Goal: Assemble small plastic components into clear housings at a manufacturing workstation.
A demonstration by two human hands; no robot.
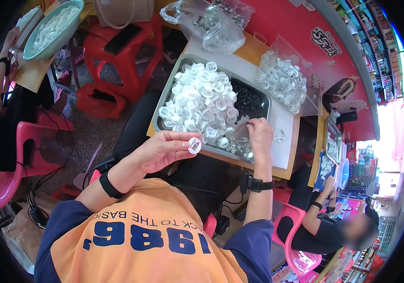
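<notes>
Evidently the work is somewhere in the middle, with plenty of loose pieces lying about. The left hand [166,150] has a white round piece [195,145] pinched between thumb and fingers, held just in front of the near edge of a metal tray [170,85]. Its hollow inside faces up toward the view, but whether a smaller part already sits in there is too fine to tell. The right hand [261,137] is over the near right corner of that tray, fingers bent and bunched beside some small shiny parts [239,146]; whether that grip is pinching one of them or only resting among them, I cannot tell.

As for what is left, the tray is amply stocked: a high white heap [204,96] fills its left side, dark small parts [251,96] are spread over the far right, and the shiny ones gather toward the near right. Beyond the tray, a clear box [313,104] holds many more whitish pieces [284,80]. They could be finished or waiting; from this angle the two would look much alike, so no count of what is done is fair. A few tiny bits [280,137] lie loose on the white sheet [281,153] covering the desk [295,153], just right of the right hand.
</notes>
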